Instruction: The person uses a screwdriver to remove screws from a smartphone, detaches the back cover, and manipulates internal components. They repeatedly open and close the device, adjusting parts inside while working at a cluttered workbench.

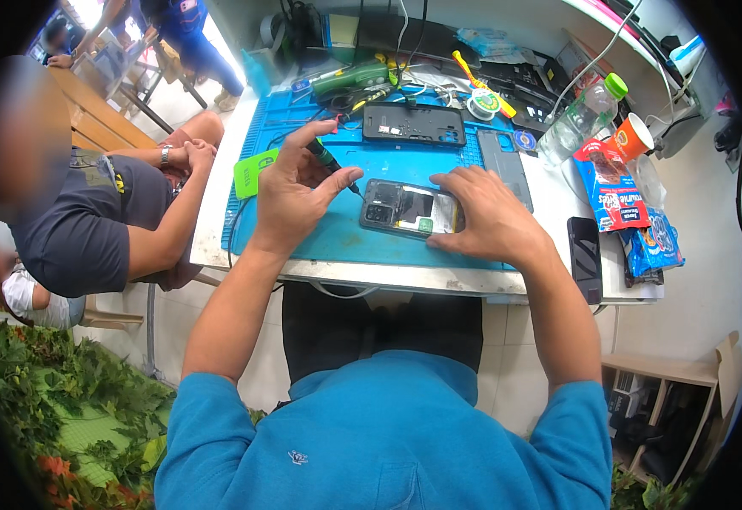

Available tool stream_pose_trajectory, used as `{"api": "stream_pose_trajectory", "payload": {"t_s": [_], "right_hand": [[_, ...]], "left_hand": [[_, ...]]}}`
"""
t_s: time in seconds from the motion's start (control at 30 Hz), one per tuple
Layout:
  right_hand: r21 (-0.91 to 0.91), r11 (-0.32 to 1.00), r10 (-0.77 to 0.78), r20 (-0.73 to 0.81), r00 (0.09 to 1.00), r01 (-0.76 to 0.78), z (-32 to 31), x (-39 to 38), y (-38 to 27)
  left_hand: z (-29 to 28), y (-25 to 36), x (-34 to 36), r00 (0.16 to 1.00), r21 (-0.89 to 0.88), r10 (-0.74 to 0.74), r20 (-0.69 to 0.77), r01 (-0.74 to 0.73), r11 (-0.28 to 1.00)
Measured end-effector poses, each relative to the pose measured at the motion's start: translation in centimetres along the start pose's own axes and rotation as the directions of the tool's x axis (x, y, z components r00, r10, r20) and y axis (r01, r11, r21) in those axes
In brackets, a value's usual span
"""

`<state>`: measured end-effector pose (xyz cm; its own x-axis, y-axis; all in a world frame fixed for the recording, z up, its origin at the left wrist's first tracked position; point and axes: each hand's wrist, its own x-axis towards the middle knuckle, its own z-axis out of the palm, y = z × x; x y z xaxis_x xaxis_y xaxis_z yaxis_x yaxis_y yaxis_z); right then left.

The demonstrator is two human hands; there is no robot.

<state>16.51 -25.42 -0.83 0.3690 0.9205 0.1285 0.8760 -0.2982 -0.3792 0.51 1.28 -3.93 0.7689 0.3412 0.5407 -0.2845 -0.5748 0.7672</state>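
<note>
An opened smartphone (412, 206) lies on the blue work mat (320, 242), its inner parts and camera lenses exposed. My left hand (290, 195) pinches a slim dark screwdriver (324, 155) with a green band between thumb and fingers. The screwdriver's tip points down at the phone's left end, beside the cameras; whether it touches is too small to tell. My right hand (498, 217) grips the phone's right end, thumb along the near edge and fingers on the far edge. Beyond the phone lies a black phone frame (413, 124), and a grey back panel (503, 161) rests right of it.
Tools and cables, a green cylindrical tool (349, 79) and a solder spool (483, 104) crowd the back. At right stand a plastic bottle (583, 119), a paper cup (633, 136), snack packs (613, 191) and another phone (585, 259). A seated person (116, 212) is close on the left.
</note>
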Motion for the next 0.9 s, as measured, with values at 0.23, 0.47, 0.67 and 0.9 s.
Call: {"api": "stream_pose_trajectory", "payload": {"t_s": [0.23,0.47,0.67,0.9], "right_hand": [[0.035,0.999,0.010,0.004,1.000,-0.010,0.2,0.2,0.6],[0.039,0.999,-0.015,-0.024,1.000,0.016,0.3,0.2,0.6],[0.025,1.000,-0.011,-0.023,1.000,0.012,0.5,0.0,0.7],[0.028,1.000,0.004,-0.032,0.999,-0.003,0.7,-0.2,0.7]], "left_hand": [[-2.5,2.0,2.3,0.912,0.339,-0.311,0.269,0.213,0.916],[-2.1,1.0,2.5,0.914,0.490,-0.035,0.404,-0.183,0.852],[-0.4,1.4,3.0,0.816,0.430,-0.001,0.578,-0.304,0.850],[-0.1,1.5,5.3,0.670,0.403,-0.044,0.741,-0.391,0.828]]}}
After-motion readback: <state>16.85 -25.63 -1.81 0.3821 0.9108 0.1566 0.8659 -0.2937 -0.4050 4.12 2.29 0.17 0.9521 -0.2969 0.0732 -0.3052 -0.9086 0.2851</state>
